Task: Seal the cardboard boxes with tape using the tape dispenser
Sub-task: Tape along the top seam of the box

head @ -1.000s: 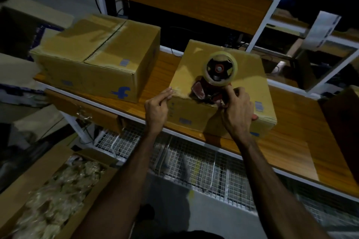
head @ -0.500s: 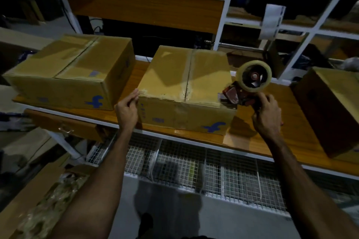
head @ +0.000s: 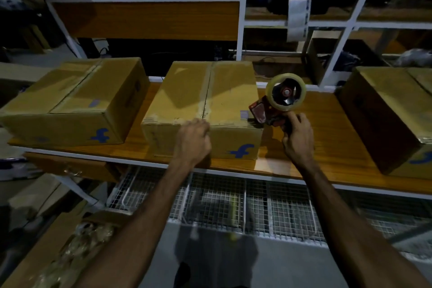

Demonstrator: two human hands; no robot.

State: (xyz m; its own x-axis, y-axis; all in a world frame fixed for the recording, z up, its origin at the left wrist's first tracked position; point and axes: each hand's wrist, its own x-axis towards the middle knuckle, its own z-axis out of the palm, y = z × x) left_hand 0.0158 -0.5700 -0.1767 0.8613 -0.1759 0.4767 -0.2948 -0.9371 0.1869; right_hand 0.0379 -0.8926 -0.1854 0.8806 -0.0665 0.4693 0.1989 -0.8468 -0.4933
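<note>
Between both hands, middle cardboard box (head: 205, 105) sits on bench – left hand (head: 192, 139) curled on its front edge, apparently steadying it; right hand (head: 295, 134) grips tape dispenser (head: 278, 100) at box's rt corner – prob. positioning tape.

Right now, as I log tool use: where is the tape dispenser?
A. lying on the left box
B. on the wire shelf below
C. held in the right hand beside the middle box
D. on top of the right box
C: the right hand grips the tape dispenser at the middle box's right near corner.
</note>
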